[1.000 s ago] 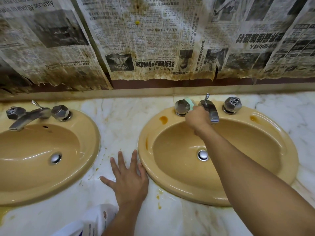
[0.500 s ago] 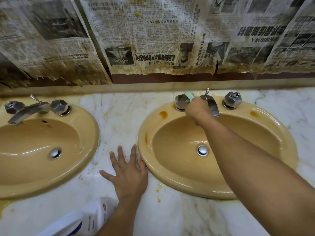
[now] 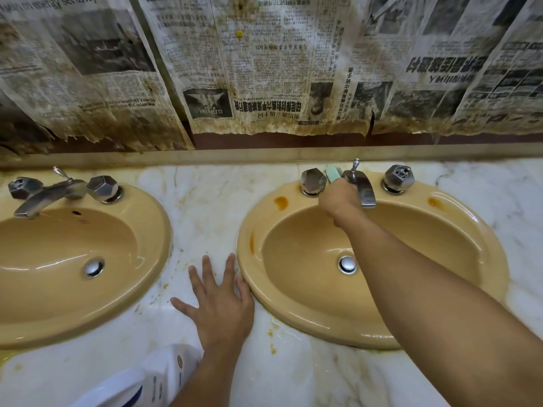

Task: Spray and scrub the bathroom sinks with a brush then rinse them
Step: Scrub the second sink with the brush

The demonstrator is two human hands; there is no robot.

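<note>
Two tan oval sinks sit in a marble counter. At the back rim of the right sink (image 3: 296, 312), my right hand (image 3: 338, 201) grips a pale green brush (image 3: 332, 174), whose head sits between the left tap handle (image 3: 313, 181) and the chrome spout (image 3: 363, 189). Brown stains (image 3: 281, 202) mark the rim on both sides of the taps. My left hand (image 3: 219, 304) rests flat with fingers spread on the counter, against the right sink's left edge. The left sink (image 3: 152, 230) lies further left with its own faucet (image 3: 44, 193).
A white spray bottle (image 3: 141, 380) stands at the counter's near edge, below my left arm. Stained, torn newspaper (image 3: 264, 83) covers the wall above a low backsplash. Orange drips dot the marble counter (image 3: 205, 207) between the sinks and by the near rim.
My right hand and the brush stay between the handle and spout, shifting slightly. My left hand keeps its place on the counter. The view moves a little.
</note>
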